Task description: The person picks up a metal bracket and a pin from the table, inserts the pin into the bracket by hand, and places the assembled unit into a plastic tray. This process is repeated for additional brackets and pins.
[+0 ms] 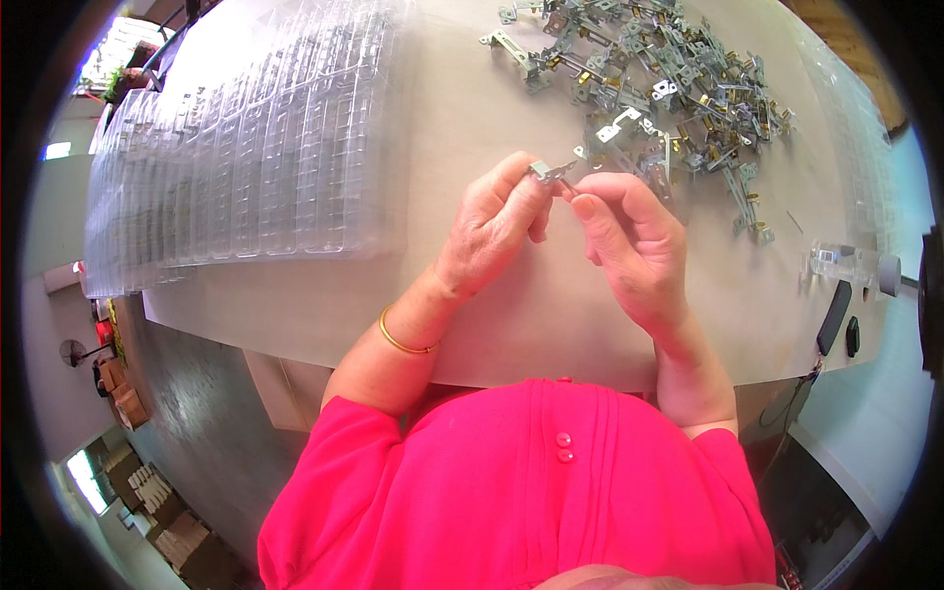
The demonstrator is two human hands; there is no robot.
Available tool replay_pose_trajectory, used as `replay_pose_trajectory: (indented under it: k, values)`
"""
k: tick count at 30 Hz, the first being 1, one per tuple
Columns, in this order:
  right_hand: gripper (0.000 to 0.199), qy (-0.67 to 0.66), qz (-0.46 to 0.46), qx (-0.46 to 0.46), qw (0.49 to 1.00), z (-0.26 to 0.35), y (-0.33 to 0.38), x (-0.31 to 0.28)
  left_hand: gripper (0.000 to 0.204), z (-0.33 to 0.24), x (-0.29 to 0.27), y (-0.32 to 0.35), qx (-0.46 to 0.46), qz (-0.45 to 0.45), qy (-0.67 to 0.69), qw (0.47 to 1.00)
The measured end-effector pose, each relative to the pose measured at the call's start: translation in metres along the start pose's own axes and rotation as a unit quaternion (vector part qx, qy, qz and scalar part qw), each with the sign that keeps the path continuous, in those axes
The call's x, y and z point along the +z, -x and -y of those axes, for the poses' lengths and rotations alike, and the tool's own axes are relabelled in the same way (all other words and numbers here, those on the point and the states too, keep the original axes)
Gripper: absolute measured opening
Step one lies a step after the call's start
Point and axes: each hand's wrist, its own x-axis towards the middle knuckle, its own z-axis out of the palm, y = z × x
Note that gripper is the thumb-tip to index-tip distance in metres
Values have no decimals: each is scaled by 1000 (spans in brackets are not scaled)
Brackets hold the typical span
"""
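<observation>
Above the middle of the table, my left hand (499,218) pinches a small silvery metal bracket (544,172) between thumb and fingers. My right hand (634,236) meets it from the right, thumb and forefinger closed on a thin part at the bracket's end; whether that part is separate or belongs to the bracket I cannot tell. Just beyond my hands spreads a heap of similar metal brackets (678,74), some with brass-coloured pieces. A few of them lie close behind my right fingers.
Stacked clear plastic trays (246,157) cover the left of the table (452,88). At the right edge are a clear bottle (841,261) lying on its side, a dark phone-like slab (834,317) and a small black object (853,336). Clear plastic sheeting (851,118) lines the far right.
</observation>
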Motion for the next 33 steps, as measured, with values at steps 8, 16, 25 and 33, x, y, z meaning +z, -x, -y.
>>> replay_pose_trajectory:
  k: [8, 16, 25, 33]
  values:
    - [9, 34, 1, 19, 999, -3, 0, 1, 24, 3, 3, 1, 28, -43, -83, 995]
    - [15, 36, -34, 4, 999, -8, 0, 7, 9, 10, 1, -3, 186, -126, -315, 922]
    - [13, 108, -20, -58, 992, -13, -2, 2, 11, 13, 4, -6, 283, -96, -399, 867]
    - [7, 171, -50, -165, 970, -13, -7, -1, 6, 14, 5, -2, 285, -44, -470, 834]
